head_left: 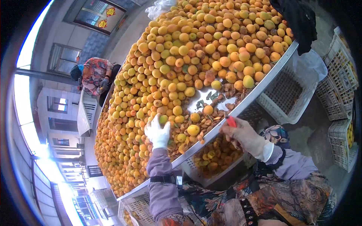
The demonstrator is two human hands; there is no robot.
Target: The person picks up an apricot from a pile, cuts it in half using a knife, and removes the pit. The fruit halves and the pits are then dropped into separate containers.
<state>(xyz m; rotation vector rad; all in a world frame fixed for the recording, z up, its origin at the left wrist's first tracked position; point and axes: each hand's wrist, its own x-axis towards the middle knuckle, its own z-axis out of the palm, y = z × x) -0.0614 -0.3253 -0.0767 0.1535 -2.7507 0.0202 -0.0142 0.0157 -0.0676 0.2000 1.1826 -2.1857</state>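
Observation:
My left hand (157, 132), in a white glove, reaches into the near side of a large heap of apricots (166, 69). Its fingers and thumb are around a greenish-yellow apricot (163, 119). Closed over the table's metal rim (260, 84), my right hand (247, 137) wears a soiled pale glove and grips a small tool with a red handle (231, 121); its working end cannot be made out. Between my hands lie cut apricot pieces (207, 124), with a few whole apricots such as a yellow one (193, 130) among them.
Below the rim in front of me stands a crate (196, 167) holding apricot pieces. A white plastic crate (288, 92) is to the right, with stacked crates (335, 83) beyond. Another person (96, 75) works at the far left side. Dark cloth (298, 20) hangs over the far right corner.

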